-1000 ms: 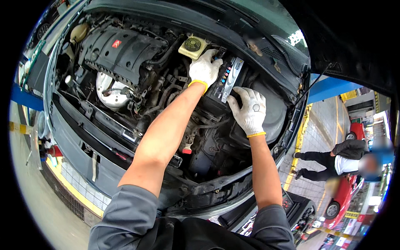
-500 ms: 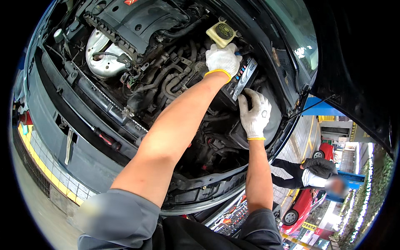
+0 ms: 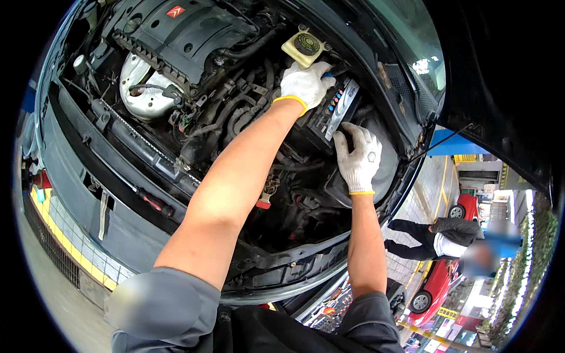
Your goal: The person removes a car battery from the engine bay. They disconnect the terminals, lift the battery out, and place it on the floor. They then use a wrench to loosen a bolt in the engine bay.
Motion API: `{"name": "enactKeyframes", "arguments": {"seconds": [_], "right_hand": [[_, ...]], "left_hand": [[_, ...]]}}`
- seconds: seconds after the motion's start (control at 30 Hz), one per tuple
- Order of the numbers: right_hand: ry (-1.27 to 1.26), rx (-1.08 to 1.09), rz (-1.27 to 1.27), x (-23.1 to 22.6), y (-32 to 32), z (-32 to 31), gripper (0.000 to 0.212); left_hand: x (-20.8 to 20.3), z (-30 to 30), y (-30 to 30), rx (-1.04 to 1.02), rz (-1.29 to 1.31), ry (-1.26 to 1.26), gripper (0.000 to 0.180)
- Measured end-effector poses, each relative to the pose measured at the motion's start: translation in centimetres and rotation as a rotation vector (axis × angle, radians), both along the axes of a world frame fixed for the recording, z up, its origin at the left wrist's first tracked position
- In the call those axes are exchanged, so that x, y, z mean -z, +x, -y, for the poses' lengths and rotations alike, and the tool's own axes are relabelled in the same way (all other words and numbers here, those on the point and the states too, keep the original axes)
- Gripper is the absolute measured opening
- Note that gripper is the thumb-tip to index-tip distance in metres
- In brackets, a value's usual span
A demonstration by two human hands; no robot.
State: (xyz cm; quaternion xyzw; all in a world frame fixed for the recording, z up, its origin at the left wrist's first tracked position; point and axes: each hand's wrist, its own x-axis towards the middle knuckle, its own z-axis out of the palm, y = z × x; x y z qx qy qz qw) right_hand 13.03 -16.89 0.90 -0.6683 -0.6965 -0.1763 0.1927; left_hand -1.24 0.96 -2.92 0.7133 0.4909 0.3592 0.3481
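Note:
A black car battery (image 3: 318, 120) with a silver label along its top edge sits tilted in the view, in the engine bay. My left hand (image 3: 304, 82), in a white knit glove with a yellow cuff, has its fingers curled over the battery's far end, close to a small blue part (image 3: 329, 75). At the near end, my right hand (image 3: 360, 152), gloved alike with a dirtied palm side, bends its thumb and fingers around the battery's corner. The fingertips of the left hand are partly hidden. Just beyond it stands a yellowish fluid reservoir (image 3: 303, 49) with a black cap.
The dark engine cover (image 3: 176, 38) and silver heat shield (image 3: 141, 88) lie to the left. A red-and-black screwdriver (image 3: 154, 203) rests along the front edge. Hoses (image 3: 242, 115) run beside the battery. At lower right are a tool tray (image 3: 335, 309), a person (image 3: 426, 238) and red cars (image 3: 432, 291).
The view has shifted slightly, and my left hand appears a little further left. More of the battery's top shows. A red part beside my left forearm has come into sight. Both hands keep their grip.

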Motion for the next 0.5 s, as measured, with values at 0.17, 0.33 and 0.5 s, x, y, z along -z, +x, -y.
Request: {"name": "enactKeyframes", "arguments": {"seconds": [0.17,0.33,0.5], "right_hand": [[0.034,-0.043,-0.014,0.0,0.6,0.0,0.027],[-0.011,-0.033,-0.115,-0.2,1.4,-0.4,0.045],[-0.189,-0.062,-0.162,-0.7,1.5,-6.6,0.088]], "left_hand": [[0.0,-1.7,-0.8,0.178,-0.074,-0.011,0.054],[0.7,-2.6,-1.6,0.275,0.006,-0.059,0.062],[0.1,-2.7,-2.2,0.299,0.095,-0.167,0.070]]}}
